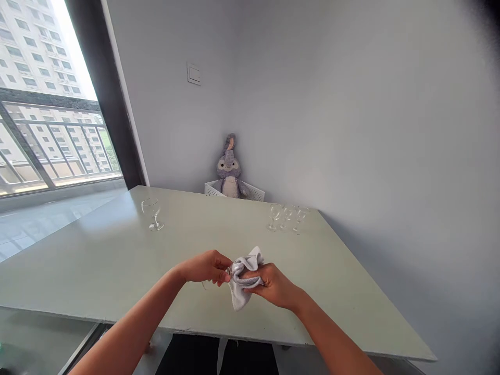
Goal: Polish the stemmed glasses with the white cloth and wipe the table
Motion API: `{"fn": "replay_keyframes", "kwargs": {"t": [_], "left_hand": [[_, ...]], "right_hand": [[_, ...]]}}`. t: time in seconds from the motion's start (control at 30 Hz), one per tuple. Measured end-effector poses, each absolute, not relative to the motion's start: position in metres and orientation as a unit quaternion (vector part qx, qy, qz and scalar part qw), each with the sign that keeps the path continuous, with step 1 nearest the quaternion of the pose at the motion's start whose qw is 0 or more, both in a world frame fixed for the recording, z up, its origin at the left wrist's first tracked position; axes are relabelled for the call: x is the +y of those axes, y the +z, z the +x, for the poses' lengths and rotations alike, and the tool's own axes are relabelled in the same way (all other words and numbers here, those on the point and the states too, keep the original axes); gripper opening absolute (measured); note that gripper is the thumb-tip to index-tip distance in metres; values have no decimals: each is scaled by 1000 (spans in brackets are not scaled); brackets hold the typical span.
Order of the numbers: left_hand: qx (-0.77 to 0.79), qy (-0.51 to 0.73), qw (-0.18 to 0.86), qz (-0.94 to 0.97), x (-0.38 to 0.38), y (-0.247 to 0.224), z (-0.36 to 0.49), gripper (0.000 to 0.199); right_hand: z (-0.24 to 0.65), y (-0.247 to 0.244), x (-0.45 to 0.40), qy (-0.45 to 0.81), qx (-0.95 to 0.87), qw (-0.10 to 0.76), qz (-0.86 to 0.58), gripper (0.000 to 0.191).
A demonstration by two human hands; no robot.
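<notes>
Near the front of the table, my left hand (210,268) pinches the stem of a glass, whose clear base (204,285) shows faintly below the fingers. A pale grey cloth (242,281) is bunched around the rest of the glass and hides its bowl. My right hand (270,284) grips the cloth from the right, with the fingers partly inside its folds. One stemmed glass (151,211) stands upright at the back left. Three more stemmed glasses (288,216) stand close together at the back right.
The pale green table (187,307) has its front edge just before my legs. Behind it, a grey plush rabbit (229,169) sits in a white perforated basket (255,193). Grey walls meet behind the table; a window with a railing (70,125) is at left.
</notes>
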State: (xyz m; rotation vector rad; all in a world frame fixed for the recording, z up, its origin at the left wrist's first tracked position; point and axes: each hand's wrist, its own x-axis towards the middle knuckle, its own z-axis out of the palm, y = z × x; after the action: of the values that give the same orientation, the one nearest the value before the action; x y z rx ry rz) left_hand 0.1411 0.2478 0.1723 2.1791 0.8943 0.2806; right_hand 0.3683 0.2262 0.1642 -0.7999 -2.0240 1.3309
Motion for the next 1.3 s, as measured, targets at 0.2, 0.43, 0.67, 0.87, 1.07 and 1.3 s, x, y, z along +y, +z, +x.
{"fn": "replay_keyframes", "kwargs": {"t": [0.2,0.43,0.67,0.87,1.07,1.3], "left_hand": [[441,281,12,852,243,159,159,33],[409,221,396,792,247,159,151,39],[468,281,536,644,259,131,150,44],[583,235,339,700,259,125,158,27],[505,240,36,829,234,125,177,23],[532,332,41,777,239,115,178,38]], "right_hand": [[361,141,239,589,-614,403,-337,30],[371,163,234,377,-819,319,-293,21],[399,143,251,152,-787,409,-436,43],[368,152,229,20,-894,305,-328,47],[345,154,255,117,-862,334,-363,26],[345,136,286,583,-458,529,-414,31]]}}
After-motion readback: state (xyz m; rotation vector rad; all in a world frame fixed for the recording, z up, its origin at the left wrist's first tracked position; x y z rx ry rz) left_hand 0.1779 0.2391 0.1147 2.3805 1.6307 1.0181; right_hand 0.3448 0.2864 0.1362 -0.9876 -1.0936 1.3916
